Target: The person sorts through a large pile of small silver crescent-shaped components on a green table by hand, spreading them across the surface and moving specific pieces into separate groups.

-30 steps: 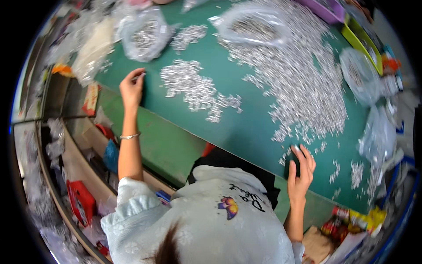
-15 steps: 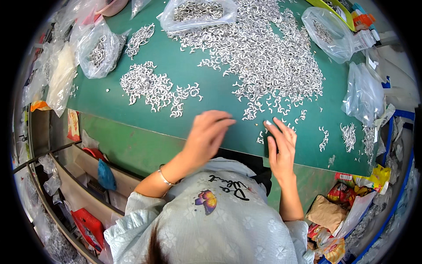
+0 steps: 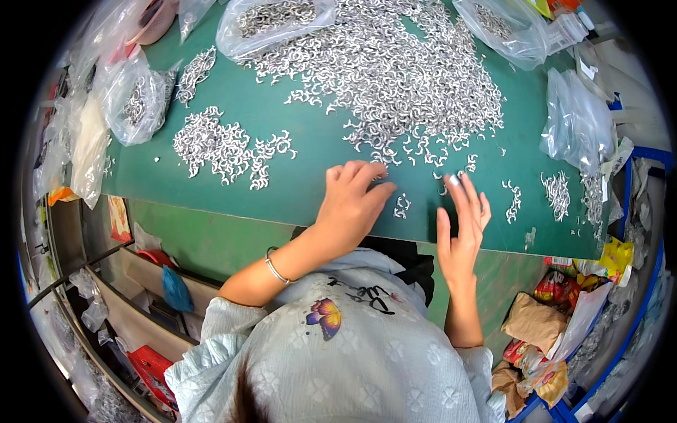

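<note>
Small silvery crescent-shaped metal pieces (image 3: 402, 84) lie in a large heap across the green tabletop (image 3: 310, 201). My left hand (image 3: 352, 204) hovers at the heap's near edge, fingers bent and thumb apart from the forefinger; nothing shows between them. Just right of its thumb is a tiny group of loose crescents (image 3: 402, 206). My right hand (image 3: 462, 222) is open, thumb and fingers spread, its fingertips beside a few stray crescents (image 3: 471, 163). To the left sits a smaller pile of the same pieces (image 3: 218, 144).
Clear plastic bags holding crescents stand at the back (image 3: 275, 35), back right (image 3: 504, 35) and left (image 3: 134, 106). Small clusters (image 3: 557, 195) lie at the right, near empty-looking plastic bags (image 3: 578, 120). Below the table are an open drawer (image 3: 144, 289) and packets (image 3: 536, 321).
The view has shifted, so the table's contents sit further left. My left hand has moved right, up to the heap's near edge. My right hand's fingers have spread and straightened.
</note>
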